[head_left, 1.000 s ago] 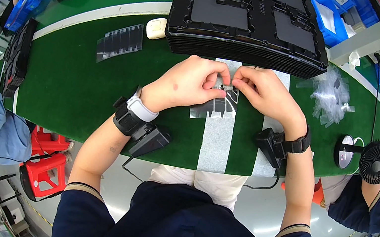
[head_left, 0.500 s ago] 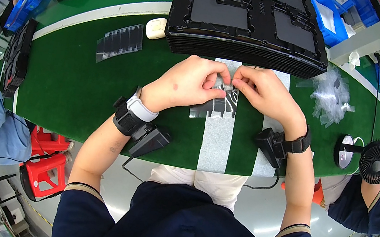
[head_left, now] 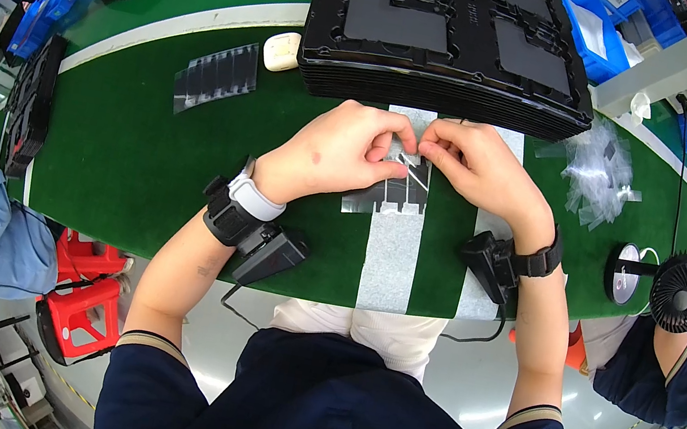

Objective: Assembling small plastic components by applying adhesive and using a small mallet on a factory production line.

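A clear film sheet with black strips (head_left: 397,194) lies on the green table mat, partly over a pale tape band. My left hand (head_left: 341,149) is curled at its upper part, thumb on the film and forefinger bent round toward the far edge. Close beside it, my right hand (head_left: 478,169) has its thumb and forefinger pinched together at the sheet's far right corner. What sits in that pinch is too small to make out. A second film sheet with black strips (head_left: 216,79) lies to the left, out of reach of both hands.
A stack of black trays (head_left: 445,95) stands just beyond my hands. Loose clear film pieces (head_left: 600,176) are heaped at right, near a small black fan (head_left: 681,292). A cream-coloured case (head_left: 282,51) rests left of the trays. Blue bins (head_left: 595,39) stand behind; other people sit at both sides.
The sheet under my hands looks flatter: its curved pale lines now run straight. Both hands have stayed almost in place.
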`<state>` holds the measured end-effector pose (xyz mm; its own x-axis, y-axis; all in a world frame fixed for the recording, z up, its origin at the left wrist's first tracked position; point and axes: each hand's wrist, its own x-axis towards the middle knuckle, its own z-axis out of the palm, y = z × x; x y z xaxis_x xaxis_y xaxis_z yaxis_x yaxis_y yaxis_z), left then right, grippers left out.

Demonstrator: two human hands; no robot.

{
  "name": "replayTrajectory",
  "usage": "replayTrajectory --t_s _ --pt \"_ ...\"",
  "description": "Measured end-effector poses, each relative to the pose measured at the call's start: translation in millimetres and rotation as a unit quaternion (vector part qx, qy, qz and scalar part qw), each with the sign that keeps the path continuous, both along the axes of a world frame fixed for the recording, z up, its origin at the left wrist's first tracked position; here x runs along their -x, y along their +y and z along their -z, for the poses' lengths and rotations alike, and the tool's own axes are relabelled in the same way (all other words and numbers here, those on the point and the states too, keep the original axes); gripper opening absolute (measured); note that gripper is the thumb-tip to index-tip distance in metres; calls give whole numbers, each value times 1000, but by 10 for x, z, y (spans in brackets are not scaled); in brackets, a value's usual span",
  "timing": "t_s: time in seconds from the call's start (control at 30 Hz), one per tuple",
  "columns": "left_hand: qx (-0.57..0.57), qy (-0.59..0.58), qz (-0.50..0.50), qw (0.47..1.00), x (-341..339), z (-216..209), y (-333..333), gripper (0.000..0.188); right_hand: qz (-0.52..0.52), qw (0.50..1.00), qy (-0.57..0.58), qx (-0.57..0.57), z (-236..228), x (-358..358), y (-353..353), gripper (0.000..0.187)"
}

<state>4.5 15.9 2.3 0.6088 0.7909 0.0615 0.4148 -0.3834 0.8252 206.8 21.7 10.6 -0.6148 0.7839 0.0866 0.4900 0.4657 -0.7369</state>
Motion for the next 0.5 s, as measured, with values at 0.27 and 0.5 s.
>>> replayTrajectory --t_s 0.27,0.5 --pt "-1 -3 1 1000 -4 8 9 20 -7 1000 7 -2 0 -5 13 13" --pt "-1 -5 2 1000 -4 8 3 20 -7 1000 9 -17 28 -6 6 13"
